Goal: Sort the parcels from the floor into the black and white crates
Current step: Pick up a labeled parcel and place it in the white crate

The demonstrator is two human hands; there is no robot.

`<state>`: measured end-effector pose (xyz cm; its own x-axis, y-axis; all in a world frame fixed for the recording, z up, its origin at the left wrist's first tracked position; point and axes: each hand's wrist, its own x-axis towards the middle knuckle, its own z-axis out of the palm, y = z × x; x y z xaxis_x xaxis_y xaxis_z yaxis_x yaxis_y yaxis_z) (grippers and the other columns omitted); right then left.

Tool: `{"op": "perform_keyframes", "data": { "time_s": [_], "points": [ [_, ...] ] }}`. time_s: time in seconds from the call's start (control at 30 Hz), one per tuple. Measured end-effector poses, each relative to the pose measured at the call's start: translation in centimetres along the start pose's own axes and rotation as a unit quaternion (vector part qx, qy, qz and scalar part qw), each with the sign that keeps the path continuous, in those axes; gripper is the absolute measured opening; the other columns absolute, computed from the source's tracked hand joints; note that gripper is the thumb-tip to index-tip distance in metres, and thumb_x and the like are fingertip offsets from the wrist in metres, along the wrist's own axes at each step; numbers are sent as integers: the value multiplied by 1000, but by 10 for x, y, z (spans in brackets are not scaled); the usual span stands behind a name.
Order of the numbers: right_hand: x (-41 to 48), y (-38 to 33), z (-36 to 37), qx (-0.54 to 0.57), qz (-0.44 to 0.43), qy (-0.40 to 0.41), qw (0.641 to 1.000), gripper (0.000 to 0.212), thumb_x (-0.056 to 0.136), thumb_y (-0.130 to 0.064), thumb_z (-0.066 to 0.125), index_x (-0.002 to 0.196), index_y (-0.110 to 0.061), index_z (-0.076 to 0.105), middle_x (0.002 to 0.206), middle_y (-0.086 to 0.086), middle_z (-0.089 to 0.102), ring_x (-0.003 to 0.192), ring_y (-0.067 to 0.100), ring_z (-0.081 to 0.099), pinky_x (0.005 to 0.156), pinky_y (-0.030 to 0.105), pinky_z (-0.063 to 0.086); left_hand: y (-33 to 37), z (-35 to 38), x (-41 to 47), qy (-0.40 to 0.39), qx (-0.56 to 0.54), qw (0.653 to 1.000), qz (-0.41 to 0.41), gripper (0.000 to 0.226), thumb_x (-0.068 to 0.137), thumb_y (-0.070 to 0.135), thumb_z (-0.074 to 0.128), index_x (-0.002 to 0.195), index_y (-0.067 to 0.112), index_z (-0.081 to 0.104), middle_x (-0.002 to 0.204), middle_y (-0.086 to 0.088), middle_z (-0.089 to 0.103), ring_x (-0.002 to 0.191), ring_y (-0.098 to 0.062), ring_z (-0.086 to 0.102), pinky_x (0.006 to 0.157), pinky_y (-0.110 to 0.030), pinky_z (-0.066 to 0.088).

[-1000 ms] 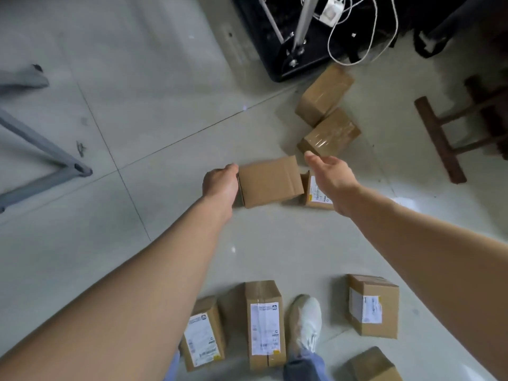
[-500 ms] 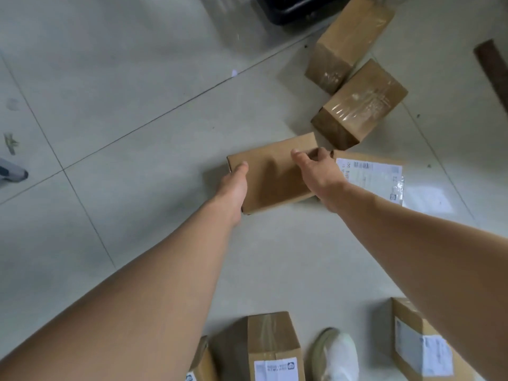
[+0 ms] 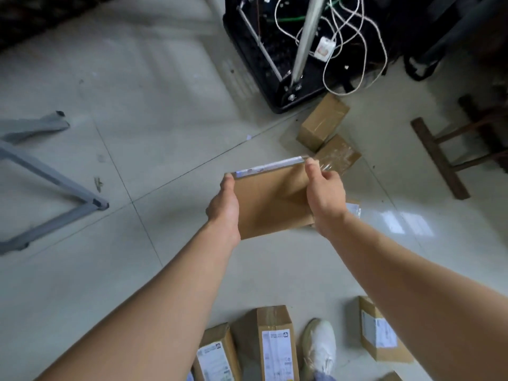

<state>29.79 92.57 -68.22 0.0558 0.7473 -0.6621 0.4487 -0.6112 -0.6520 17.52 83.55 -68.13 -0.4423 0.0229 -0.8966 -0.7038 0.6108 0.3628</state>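
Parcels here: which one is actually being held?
The brown parcel in the middle, gripped at its sides by the left hand and right hand. The other parcels lie on the floor, untouched.

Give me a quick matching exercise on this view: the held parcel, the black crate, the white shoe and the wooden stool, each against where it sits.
Things:
1. held parcel
2. black crate
3. white shoe
4. wooden stool

Places:
A. far right of the floor
B. top of view, next to a taped parcel
C. between the left hand and the right hand
D. bottom of view, between labelled parcels

Pairs: 1-C, 2-B, 3-D, 4-A.
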Motion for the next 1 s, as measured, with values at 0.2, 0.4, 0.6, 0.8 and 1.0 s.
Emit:
{"op": "perform_keyframes", "data": {
  "time_s": [0.2,0.4,0.6,0.8,1.0],
  "points": [
    [-116,-112,-60,60,-41,27,997,45,89,-58,49,97,-13,53,85,-11,51,75,-2,46,61,20,34,66,-54,-144,-27,-4,998,53,70,75,75,46,125,26,55,128,-2,54,114,-28,54,97,-50,46],
    [-242,-193,-108,114,-90,72,987,46,88,-59,48,98,-15,48,90,-10,50,88,11,50,83,30,35,115,-120,-284,-90,-6,991,99,59,78,69,50,117,26,61,121,-3,59,100,-25,62,81,-42,54],
    [-355,-251,-129,177,-124,72,974,61,86,-64,43,112,-12,58,103,1,62,90,18,59,68,30,45,166,-190,-377,-193,18,958,210,23,82,43,58,83,21,67,65,5,68,49,-10,61,46,-23,50],
    [-442,-286,-140,205,-137,-13,969,55,64,-71,51,88,-28,74,97,4,72,93,27,66,90,44,51,206,-255,-427,-271,43,912,305,32,85,46,52,70,22,68,66,5,71,55,-9,64,57,-23,48],
    [-497,-289,-151,219,-142,-80,962,65,78,-75,47,95,-18,73,90,7,75,77,26,73,60,39,58,200,-306,-454,-271,34,905,325,48,83,62,50,86,17,69,80,-7,74,70,-20,70,54,-26,53]
  ]
}}
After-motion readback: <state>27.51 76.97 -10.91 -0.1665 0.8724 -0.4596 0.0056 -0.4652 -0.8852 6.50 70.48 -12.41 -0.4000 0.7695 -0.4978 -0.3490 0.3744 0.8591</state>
